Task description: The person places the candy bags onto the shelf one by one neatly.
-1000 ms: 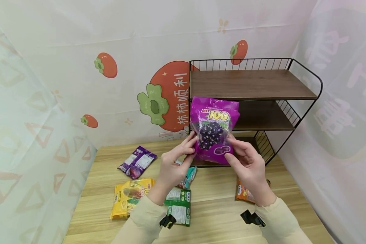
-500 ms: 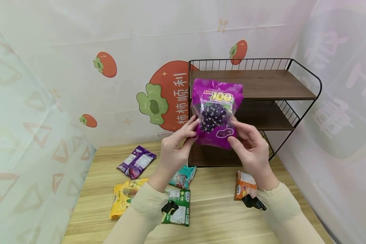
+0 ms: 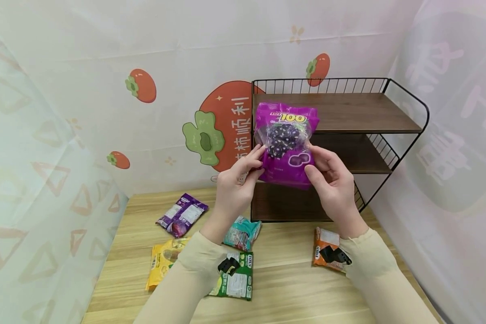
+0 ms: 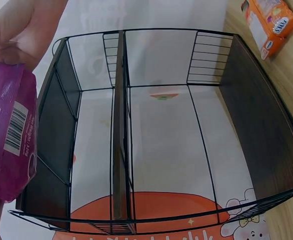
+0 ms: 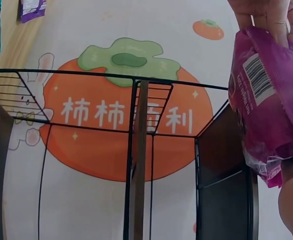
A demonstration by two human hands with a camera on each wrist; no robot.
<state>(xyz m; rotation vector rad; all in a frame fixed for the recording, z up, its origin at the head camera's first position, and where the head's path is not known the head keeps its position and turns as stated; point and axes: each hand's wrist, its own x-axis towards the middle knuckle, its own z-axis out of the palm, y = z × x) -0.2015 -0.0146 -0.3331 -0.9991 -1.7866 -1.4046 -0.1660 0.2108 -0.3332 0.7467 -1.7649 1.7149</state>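
Observation:
A purple candy bag (image 3: pixel 285 148) marked 100, with dark berries pictured on it, is held up in front of the shelf rack (image 3: pixel 336 112). My left hand (image 3: pixel 236 184) grips its left side, and my right hand (image 3: pixel 334 184) pinches its right side, thumb in front. The bag's back with a barcode shows in the left wrist view, where the purple bag (image 4: pixel 9 135) sits at the left edge. In the right wrist view the same bag (image 5: pixel 271 95) is at the right, near the end of a shelf board. Some fingertips are hidden behind the bag.
On the wooden table (image 3: pixel 285 288) lie a dark purple bag (image 3: pixel 182 215), a yellow bag (image 3: pixel 162 263), a teal bag (image 3: pixel 243 233), a green bag (image 3: pixel 236 281) and an orange bag (image 3: pixel 321 247). The rack has three brown boards and black wire rails. Printed cloth walls (image 3: pixel 174 58) stand behind and beside.
Both hands have raised the purple candy bag from in front of the lower shelves to the height of the top board. Its top now tips away slightly. The bags on the table stay put.

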